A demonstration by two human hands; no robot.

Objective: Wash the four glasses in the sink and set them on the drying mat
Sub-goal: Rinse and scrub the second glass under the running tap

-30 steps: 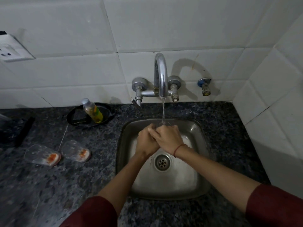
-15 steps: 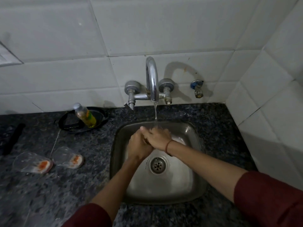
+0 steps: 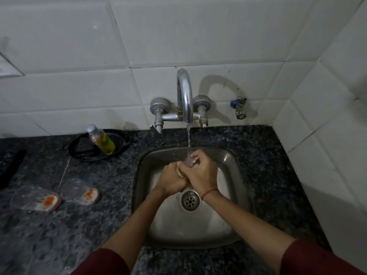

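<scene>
Both hands meet over the steel sink (image 3: pixel 234 165) under the running tap (image 3: pixel 184 96). A clear glass (image 3: pixel 190 161) shows between the fingers, mostly hidden, with the water stream falling onto it. My right hand (image 3: pixel 201 175) wraps over it from the right, a red thread on the wrist. My left hand (image 3: pixel 171 180) grips it from the left. Two more clear glasses lie on their sides on the dark counter at the left, one (image 3: pixel 34 198) further left and one (image 3: pixel 80 192) nearer the sink, both with orange marks at the base.
A yellow-green soap bottle (image 3: pixel 101 139) stands in a black tray (image 3: pixel 79 149) behind the lying glasses. A small valve (image 3: pixel 239 108) sticks out of the tiled wall right of the tap. A tiled side wall closes the right. A black object (image 3: pixel 12 167) lies at far left.
My hands have stayed clasped together under the stream, turning slightly, and the glass's clear edge now shows between the fingers. The two glasses on the counter have not moved.
</scene>
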